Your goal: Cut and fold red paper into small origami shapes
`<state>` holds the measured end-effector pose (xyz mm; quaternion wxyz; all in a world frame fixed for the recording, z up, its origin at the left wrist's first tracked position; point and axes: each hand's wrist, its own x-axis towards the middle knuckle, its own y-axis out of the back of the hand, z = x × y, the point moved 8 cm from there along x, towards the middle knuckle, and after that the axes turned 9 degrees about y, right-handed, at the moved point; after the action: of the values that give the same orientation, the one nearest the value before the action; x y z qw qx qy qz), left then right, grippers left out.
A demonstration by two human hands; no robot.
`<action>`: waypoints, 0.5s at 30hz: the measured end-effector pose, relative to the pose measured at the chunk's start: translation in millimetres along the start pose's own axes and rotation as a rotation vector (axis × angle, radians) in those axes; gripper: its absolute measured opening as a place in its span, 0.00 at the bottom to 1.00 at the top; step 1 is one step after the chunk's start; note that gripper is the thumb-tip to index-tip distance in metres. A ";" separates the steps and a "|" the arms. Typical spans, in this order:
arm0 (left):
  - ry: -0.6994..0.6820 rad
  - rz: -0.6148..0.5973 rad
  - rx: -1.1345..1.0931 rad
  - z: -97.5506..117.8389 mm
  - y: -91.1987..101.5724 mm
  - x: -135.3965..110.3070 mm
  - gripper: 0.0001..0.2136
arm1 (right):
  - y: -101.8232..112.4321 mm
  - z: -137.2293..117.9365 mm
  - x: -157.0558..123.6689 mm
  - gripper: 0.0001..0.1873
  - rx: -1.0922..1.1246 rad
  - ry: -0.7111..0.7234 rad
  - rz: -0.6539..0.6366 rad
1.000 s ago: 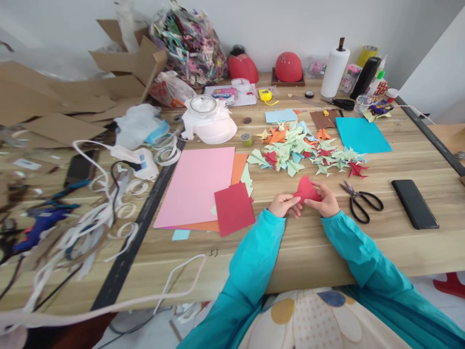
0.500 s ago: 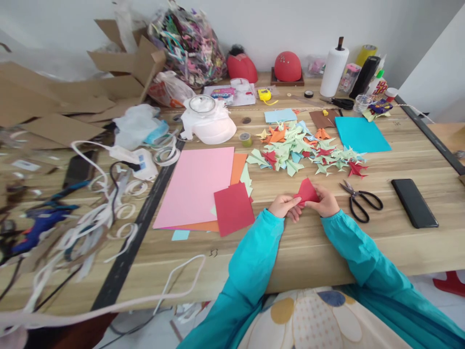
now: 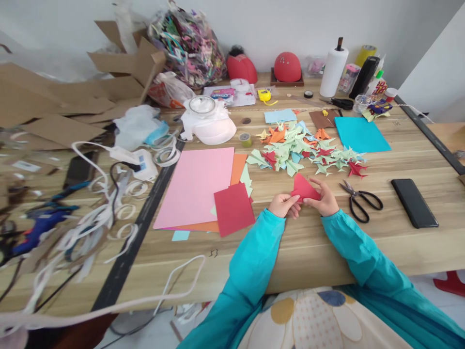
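Observation:
A folded piece of red paper (image 3: 304, 187) is held between both hands above the wooden table. My left hand (image 3: 283, 205) pinches its lower left edge, with the thumb on top. My right hand (image 3: 324, 198) grips the lower right side, thumb across the paper and index finger raised behind it. Just beyond lies a pile of folded paper shapes (image 3: 296, 145), mostly pale green with some orange, red and blue. Flat red sheets (image 3: 234, 209) rest to the left of my left hand. Black-handled scissors (image 3: 359, 199) lie to the right of my right hand.
A black phone (image 3: 414, 203) lies at the right. Pink paper (image 3: 199, 186) overlaps orange sheets on the left, and a turquoise sheet (image 3: 362, 134) sits behind the pile. Tangled white cables (image 3: 83, 223), a glue gun (image 3: 38, 230) and cardboard (image 3: 69, 97) crowd the far left.
The red paper has turned in my hands, its tip swinging to the left and more of its face showing. My right index finger has lifted away from the paper.

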<state>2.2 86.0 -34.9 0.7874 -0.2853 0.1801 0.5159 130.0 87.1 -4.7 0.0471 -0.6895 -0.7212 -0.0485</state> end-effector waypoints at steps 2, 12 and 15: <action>0.005 -0.017 -0.006 -0.7 -1.4 0.8 0.21 | -0.5 -1.1 0.0 0.42 0.039 -0.029 0.011; -0.064 -0.111 -0.043 1.9 -3.7 -0.1 0.23 | 3.8 -7.1 1.9 0.40 0.000 0.014 -0.001; -0.073 -0.121 -0.016 3.1 -2.2 -1.7 0.23 | 2.4 -13.1 0.7 0.36 -0.047 0.058 -0.024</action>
<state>3.5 86.1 -30.9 0.8209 -0.2828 0.1295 0.4788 132.4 86.1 8.4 0.0513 -0.6799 -0.7265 -0.0861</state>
